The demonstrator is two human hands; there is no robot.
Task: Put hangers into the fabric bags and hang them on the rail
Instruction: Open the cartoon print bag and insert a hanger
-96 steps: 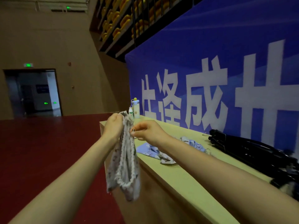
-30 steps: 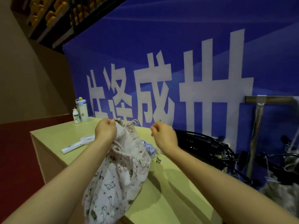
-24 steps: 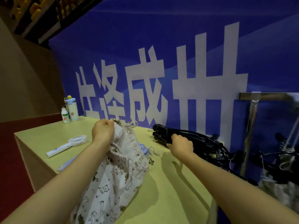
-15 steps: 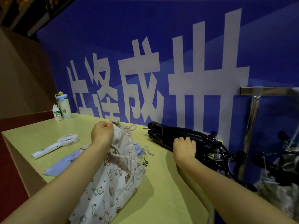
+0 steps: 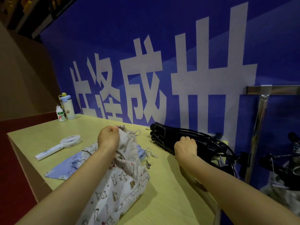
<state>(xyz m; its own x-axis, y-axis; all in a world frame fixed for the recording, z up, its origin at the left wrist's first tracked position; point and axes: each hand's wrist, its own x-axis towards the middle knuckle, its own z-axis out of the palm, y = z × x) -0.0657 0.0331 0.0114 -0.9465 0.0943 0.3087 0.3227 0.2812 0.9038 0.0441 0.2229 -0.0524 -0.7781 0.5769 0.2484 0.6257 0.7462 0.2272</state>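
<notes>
My left hand (image 5: 108, 138) grips the gathered drawstring top of a white fabric bag (image 5: 120, 181) printed with small animals; the bag hangs down over the yellow table (image 5: 164, 192). My right hand (image 5: 185, 147) curls over a stack of black hangers (image 5: 164, 135) lying along the table's back edge. A pale blue fabric bag (image 5: 68, 166) lies flat on the table to the left. The metal rail (image 5: 274, 90) runs across at the right on a shiny upright post (image 5: 258, 127).
A white handheld fan (image 5: 60, 145) lies on the table at the left. A small drink bottle (image 5: 61, 114) and a flask (image 5: 68, 106) stand at the far corner. A blue banner wall (image 5: 162, 46) backs the table. Dark hangers and fabric (image 5: 289, 172) hang below the rail.
My right hand has let go of the bag's top, reached right to the black hangers and closed on them. My left hand keeps hold of the bag. The view has swung right.
</notes>
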